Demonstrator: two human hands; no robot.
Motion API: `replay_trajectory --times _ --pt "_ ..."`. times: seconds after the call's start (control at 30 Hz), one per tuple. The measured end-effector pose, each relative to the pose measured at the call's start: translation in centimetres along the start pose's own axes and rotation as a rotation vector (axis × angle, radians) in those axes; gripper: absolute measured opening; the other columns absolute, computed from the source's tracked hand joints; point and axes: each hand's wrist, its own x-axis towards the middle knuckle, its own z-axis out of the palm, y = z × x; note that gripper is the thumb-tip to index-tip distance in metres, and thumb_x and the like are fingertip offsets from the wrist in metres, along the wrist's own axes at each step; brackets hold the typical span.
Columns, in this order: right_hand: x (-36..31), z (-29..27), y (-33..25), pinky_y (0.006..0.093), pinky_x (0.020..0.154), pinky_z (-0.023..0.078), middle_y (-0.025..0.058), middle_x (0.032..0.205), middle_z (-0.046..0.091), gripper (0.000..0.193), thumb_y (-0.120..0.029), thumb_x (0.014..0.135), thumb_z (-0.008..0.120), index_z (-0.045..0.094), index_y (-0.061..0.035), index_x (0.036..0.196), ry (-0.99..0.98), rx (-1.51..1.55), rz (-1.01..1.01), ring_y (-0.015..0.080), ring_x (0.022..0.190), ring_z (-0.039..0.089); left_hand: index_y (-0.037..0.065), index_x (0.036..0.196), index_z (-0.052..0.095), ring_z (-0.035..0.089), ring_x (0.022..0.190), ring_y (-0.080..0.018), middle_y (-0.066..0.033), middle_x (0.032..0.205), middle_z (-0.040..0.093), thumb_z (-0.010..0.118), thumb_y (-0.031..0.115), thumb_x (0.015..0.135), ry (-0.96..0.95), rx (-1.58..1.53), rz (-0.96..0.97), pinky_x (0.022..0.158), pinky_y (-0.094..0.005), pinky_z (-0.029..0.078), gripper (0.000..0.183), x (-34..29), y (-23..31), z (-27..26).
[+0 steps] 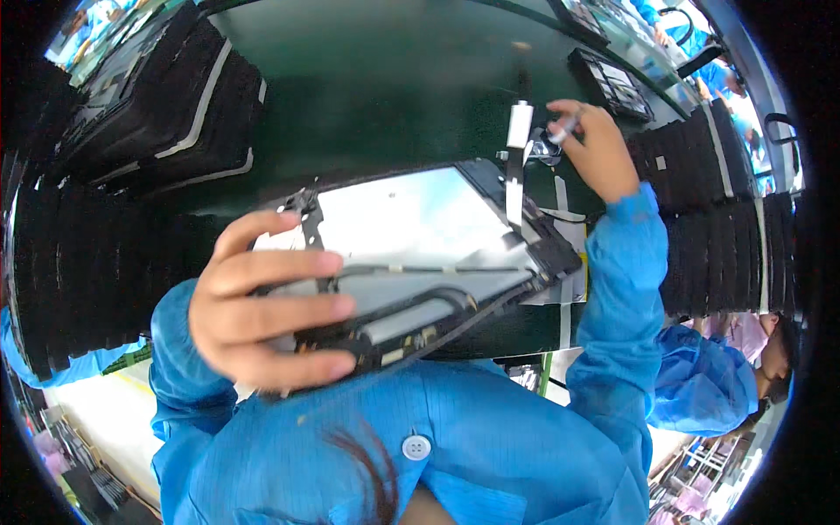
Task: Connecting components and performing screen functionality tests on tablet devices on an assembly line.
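Observation:
My left hand (271, 315) lies spread over the left end of a flat electronic panel (407, 214), thumb at its upper edge, gripping it. This panel has a silver sheet back, a black frame and dark cables, and is tilted above the table. A flat black-and-white strip (520, 127) stands out from its right end. Just right of the strip, my right hand (604, 157) has its fingers bent around a small shiny silver piece (567, 129), too blurred to name. Next to those fingers sits a small metal part (544, 150).
Stacks of black trays (206, 109) rise at the left, and more black trays (700, 166) stand at the right. A dark framed panel (612, 85) lies at the back right of the green table (376, 70). Another person in blue (704, 376) is at the right.

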Motion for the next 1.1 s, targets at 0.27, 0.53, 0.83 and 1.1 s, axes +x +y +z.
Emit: replay_trajectory --times 0.27,0.53,0.83,1.1 --pt "5.1 7.2 2.2 0.0441 0.075 0.045 0.0120 0.090 0.064 0.041 -0.030 0.085 0.054 0.051 -0.0113 0.121 -0.279 -0.594 0.040 0.0310 0.091 0.057 0.035 0.115 0.058 0.048 0.115 -0.0269 -0.0033 0.116 0.057 0.069 0.011 0.071 -0.162 0.106 -0.080 0.102 -0.0514 0.031 0.051 -4.9 -1.8 2.5" --pt "6.5 8.6 3.8 0.0460 0.075 0.046 0.0195 0.092 0.063 0.028 -0.017 0.083 0.044 0.061 -0.0097 0.105 -0.172 -0.381 0.160 0.0363 0.088 0.059 0.023 0.111 0.061 0.047 0.114 -0.0292 -0.0074 0.119 0.054 0.059 0.008 0.073 -0.420 0.402 -0.314 0.098 -0.0451 0.036 0.041 -6.6 -1.1 2.2" --pt "0.7 -1.3 0.3 0.0259 0.069 0.037 0.0033 0.083 0.047 0.043 -0.014 0.085 0.052 0.044 0.0055 0.122 0.326 1.501 0.146 0.0130 0.076 0.043 0.010 0.115 0.057 0.035 0.126 -0.0341 -0.0161 0.132 0.041 0.061 0.002 0.071 -0.282 0.409 -0.889 0.102 -0.0439 0.032 0.044 -4.1 0.7 5.0" --pt "-7.3 4.0 -6.8 0.0251 0.052 0.031 0.0023 0.062 0.041 0.053 -0.054 0.092 0.031 0.051 -0.0049 0.089 -0.010 1.412 0.411 0.0118 0.057 0.038 0.006 0.118 0.053 0.038 0.125 -0.0298 -0.0140 0.131 0.044 0.073 0.022 0.066 -0.345 0.103 -0.626 0.104 -0.0448 0.031 0.058 -2.3 0.2 10.5"
